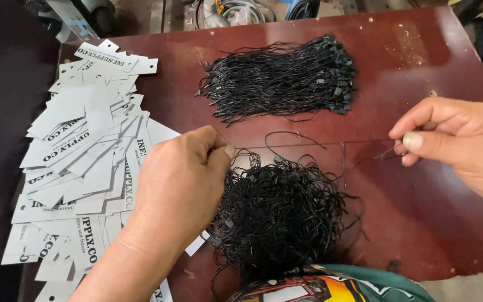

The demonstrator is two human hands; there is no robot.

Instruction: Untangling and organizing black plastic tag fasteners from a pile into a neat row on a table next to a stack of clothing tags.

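On the dark red surface lay white tags and a tangled string pile. The left hand pinched fingers on the pile; the right hand gripped one black string.

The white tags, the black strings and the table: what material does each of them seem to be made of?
White tags: likely matte card or stiff paper, since they lie flat and fanned with sharp edges.
Black strings: thin cord, probably synthetic, with small plastic-looking clasps.
Table: dark red glossy board, probably laminated wood; it shows reflections and chips.
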